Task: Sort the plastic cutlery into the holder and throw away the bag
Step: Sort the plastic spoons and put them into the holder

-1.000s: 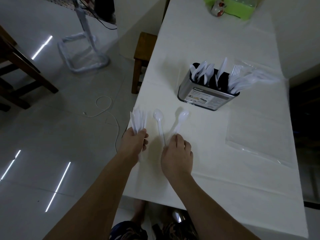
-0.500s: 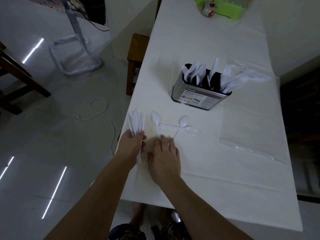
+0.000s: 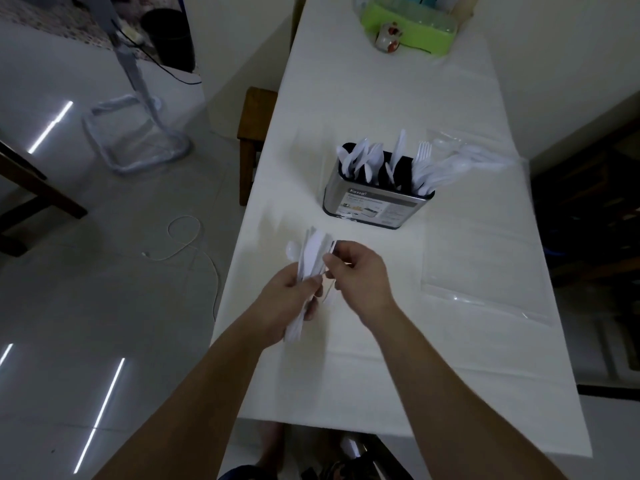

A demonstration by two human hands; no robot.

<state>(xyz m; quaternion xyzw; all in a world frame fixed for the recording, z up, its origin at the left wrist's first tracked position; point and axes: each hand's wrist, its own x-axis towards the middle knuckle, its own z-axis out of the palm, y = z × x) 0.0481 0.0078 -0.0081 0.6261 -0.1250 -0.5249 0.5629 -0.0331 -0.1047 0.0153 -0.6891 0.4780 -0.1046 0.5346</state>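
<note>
My left hand (image 3: pixel 291 299) grips a bunch of white plastic knives (image 3: pixel 313 258) above the table's left edge. Beside it, my right hand (image 3: pixel 360 275) has its fingers curled round thin white spoon handles, held up against the bunch. A spoon bowl (image 3: pixel 291 250) sticks out at the bunch's left. The metal cutlery holder (image 3: pixel 374 206) stands further back, its compartments holding several white spoons, knives and forks (image 3: pixel 424 168). The clear plastic bag (image 3: pixel 485 258) lies flat on the table to the right.
The white table (image 3: pixel 381 98) runs away from me. A green basket (image 3: pixel 412 32) and a small ceramic jar (image 3: pixel 388 39) stand at its far end. A wooden stool (image 3: pixel 256 133) stands by the left edge. A cable (image 3: pixel 187 244) lies on the floor.
My right hand has picked the loose spoons up off the table and brought them to the bunch in my left hand. Both hands have risen and moved together.
</note>
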